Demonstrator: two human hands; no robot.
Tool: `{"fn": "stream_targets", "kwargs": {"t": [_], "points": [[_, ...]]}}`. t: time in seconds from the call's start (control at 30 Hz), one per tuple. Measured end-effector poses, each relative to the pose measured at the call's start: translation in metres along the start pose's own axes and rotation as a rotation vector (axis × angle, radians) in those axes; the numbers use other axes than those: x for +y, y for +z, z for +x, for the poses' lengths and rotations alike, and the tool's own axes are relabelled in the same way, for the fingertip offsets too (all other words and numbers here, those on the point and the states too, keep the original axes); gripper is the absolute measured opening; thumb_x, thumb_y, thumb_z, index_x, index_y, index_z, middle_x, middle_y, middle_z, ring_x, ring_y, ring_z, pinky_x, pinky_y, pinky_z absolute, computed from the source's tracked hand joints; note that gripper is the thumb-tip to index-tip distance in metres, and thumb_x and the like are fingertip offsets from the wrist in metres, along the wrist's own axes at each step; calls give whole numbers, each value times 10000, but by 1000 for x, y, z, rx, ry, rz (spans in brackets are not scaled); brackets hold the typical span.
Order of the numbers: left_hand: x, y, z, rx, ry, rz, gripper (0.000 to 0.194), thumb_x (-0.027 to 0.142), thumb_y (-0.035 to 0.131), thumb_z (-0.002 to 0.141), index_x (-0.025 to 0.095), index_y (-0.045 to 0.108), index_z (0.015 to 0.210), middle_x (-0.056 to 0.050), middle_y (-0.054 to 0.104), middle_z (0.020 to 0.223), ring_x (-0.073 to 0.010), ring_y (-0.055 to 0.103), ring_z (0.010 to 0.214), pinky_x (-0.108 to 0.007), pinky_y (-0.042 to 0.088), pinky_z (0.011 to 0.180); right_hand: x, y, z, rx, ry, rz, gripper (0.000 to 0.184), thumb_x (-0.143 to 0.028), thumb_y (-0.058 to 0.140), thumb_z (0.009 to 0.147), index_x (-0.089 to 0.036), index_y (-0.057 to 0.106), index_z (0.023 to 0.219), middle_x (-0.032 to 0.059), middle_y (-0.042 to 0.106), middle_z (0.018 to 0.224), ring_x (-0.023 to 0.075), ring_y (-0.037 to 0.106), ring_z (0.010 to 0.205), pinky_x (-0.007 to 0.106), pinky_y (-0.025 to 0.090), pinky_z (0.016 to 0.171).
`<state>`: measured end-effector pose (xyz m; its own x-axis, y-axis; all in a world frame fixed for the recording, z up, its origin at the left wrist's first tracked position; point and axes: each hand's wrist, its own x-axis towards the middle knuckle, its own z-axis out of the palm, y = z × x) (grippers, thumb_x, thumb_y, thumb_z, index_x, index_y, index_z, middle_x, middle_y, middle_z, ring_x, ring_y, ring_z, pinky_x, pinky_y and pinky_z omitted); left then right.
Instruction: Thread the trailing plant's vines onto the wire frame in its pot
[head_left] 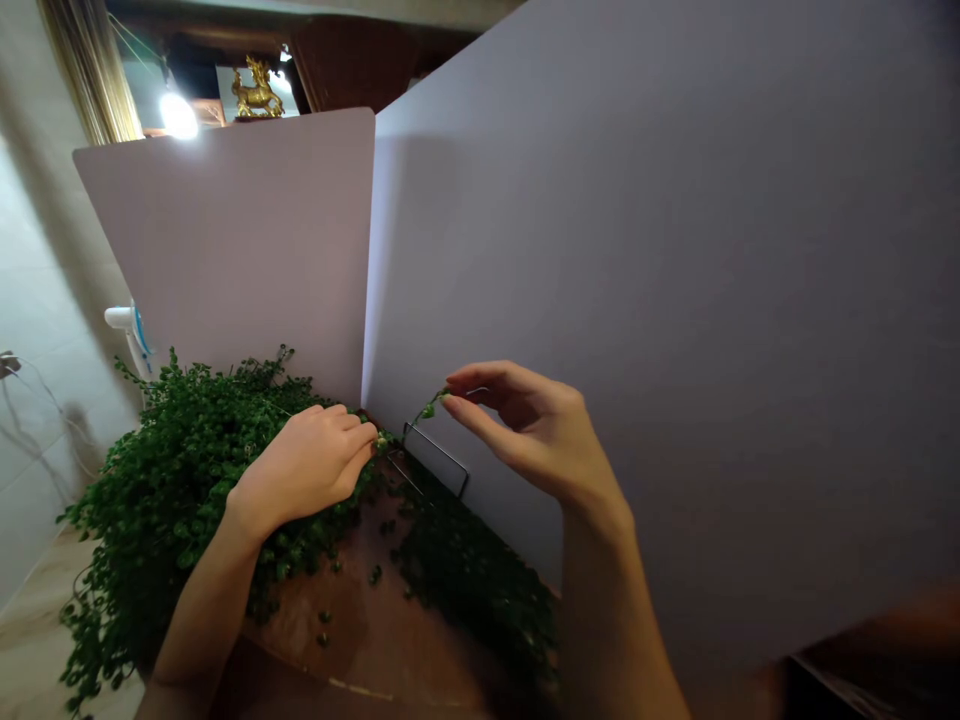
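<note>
A thin green leafy stem [428, 411] rises from the plant's edge, in front of the white panel. My right hand [536, 425] pinches its upper tip between thumb and forefinger, the other fingers curled loosely. To the left, my left hand [307, 465] is closed, its fingertips pressed together at small leaves by the stem's lower end. Its palm side is hidden, but it appears to pinch the same stem. Under my left hand spreads a bushy small-leaved green plant [180, 470]. A bent metal wire stand [442, 452] is just below the stem.
White upright panels [637, 250] close off the back and right. Cut greenery [472, 575] lies along the panel's foot on the brown wooden table [360, 590], with several loose leaves. Behind are a lit bulb [178, 116], a golden figurine [257, 90] and a white-and-blue fan [133, 330].
</note>
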<state>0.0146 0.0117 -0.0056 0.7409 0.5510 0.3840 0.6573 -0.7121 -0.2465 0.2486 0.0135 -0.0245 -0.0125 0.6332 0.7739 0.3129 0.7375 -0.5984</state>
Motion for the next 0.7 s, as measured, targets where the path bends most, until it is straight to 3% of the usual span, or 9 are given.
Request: {"fn": "stream_targets", "kwargs": {"t": [0.17,0.3,0.4,0.57,0.7], "points": [[0,0,1,25,6,6,247,200,437,986,152,630,840,-41,665,798,-200,608,777,-346,467,720,1,0,1,51,-97,-107,60,-215,710,807,-194,698,862,30,709,821,157,662,744,301,563,713],[4,-1,1,79,44,24,327,228,411,1003,152,611,756,-39,644,731,-185,597,727,-336,442,705,4,1,3,121,-257,-357,27,-188,665,814,-202,685,826,16,672,743,149,608,651,308,521,654],[7,-1,1,106,84,68,359,221,398,1003,159,592,707,-36,626,686,-185,591,699,-339,419,678,5,4,4,86,-335,-555,93,-186,598,861,-209,688,861,39,685,785,159,618,670,315,519,671],[10,2,2,128,76,133,335,199,401,992,169,581,710,-36,625,677,-190,593,681,-346,405,658,13,18,5,100,-336,-686,131,-218,567,888,-207,686,835,58,686,772,181,629,676,319,518,658],[17,-2,-4,25,79,122,315,193,417,973,171,578,704,-38,628,664,-198,600,656,-346,414,643,30,18,10,153,-255,-726,171,-201,541,879,-184,691,800,73,690,748,198,633,678,334,506,664]]}}
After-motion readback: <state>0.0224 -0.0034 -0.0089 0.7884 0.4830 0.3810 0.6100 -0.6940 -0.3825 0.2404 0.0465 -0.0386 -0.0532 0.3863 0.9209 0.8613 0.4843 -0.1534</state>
